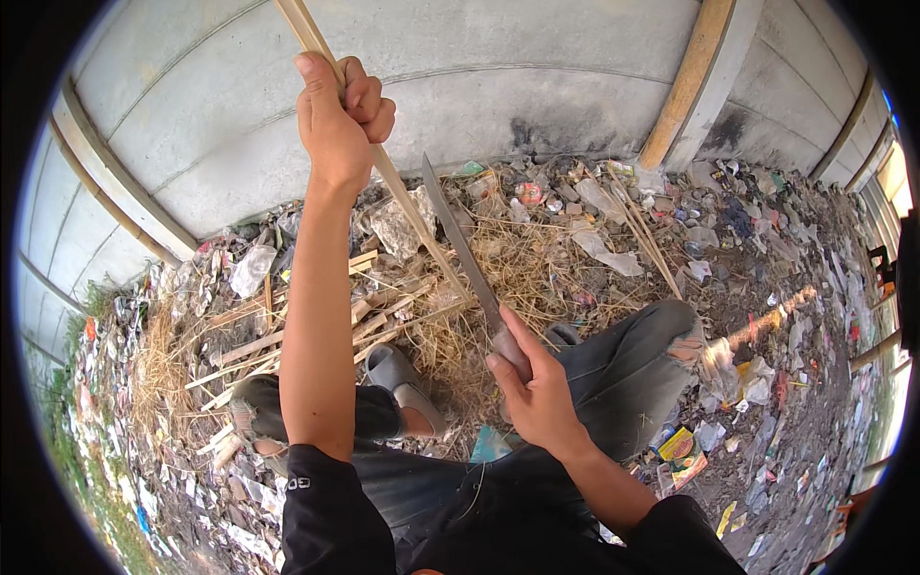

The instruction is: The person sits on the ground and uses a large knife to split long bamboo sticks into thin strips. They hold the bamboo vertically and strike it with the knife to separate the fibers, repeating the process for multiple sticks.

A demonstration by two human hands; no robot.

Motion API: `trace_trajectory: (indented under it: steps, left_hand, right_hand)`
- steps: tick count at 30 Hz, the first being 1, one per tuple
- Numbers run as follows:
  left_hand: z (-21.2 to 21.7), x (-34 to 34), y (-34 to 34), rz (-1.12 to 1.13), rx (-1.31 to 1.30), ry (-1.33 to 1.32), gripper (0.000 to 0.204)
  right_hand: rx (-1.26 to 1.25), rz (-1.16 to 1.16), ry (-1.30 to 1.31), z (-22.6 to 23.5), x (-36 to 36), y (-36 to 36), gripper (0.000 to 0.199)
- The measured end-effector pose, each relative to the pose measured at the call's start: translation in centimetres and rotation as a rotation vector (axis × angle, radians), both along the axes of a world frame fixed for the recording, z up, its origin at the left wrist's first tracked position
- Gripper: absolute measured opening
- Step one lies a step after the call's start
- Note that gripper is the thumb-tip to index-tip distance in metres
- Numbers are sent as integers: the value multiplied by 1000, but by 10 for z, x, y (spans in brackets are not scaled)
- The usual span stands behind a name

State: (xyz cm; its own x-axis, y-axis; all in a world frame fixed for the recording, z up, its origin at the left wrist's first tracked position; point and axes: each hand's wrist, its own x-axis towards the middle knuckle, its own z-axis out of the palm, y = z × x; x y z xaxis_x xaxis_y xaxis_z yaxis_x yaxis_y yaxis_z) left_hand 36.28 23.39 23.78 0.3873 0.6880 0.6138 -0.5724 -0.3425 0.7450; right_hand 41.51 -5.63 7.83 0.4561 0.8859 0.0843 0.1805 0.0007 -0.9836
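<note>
A: Starting and ending with the head view, as it is the only one; what step does it look like to you?

B: Trimming or splitting, I would judge; a pale strip (410, 199), bamboo or wood, slants from the top edge, left of centre, down to the middle of the frame; a knife (462, 247) lies beside its lower part, tip toward the upper left; whether the edge touches the strip, I cannot tell.

A: And the fingers?

B: The left hand (342, 120), upper left of centre, is clenched round the strip, fingers curled fully over, thumb pointing up along it; the right hand (539, 391), below centre, is closed on the knife's handle, thumb on one side, forefinger stretched along the other; neither has any slack that I can see.

A: What would the next move call for?

B: A steady left fist, I think, and the blade laid flat along the strip for a controlled stroke; the bent leg (623, 383) at lower right of centre and the grey sandal (391, 369) just left of centre are near enough to deserve care.

A: Anything underneath?

B: Loose sticks (251, 349) left of centre, and straw-like fibres (527, 249) across the middle; possibly offcuts of the same work, though that is only a guess.
</note>
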Motion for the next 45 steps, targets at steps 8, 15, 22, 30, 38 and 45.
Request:
trace_trajectory:
  steps: [8,15,22,30,38,45]
  left_hand:
    - [-57,9,31,-16,-65,93,70]
    - [-60,10,35,-42,-108,130,71]
    - [-59,11,39,77,-47,130,72]
    - [-61,16,42,167,-77,109,71]
    - [-65,-8,50,212,-84,92,70]
    - [-61,14,41,233,-81,63,70]
  right_hand:
    - [348,-127,-22,37,-29,21,58]
    - [-261,24,12,-85,1,2,55]
    - [235,-171,194,31,-8,22,58]
    - [195,-89,-100,-120,-39,28,59]
    - [274,-158,209,17,-21,26,58]
    - [200,-172,-213,-160,-51,42,57]
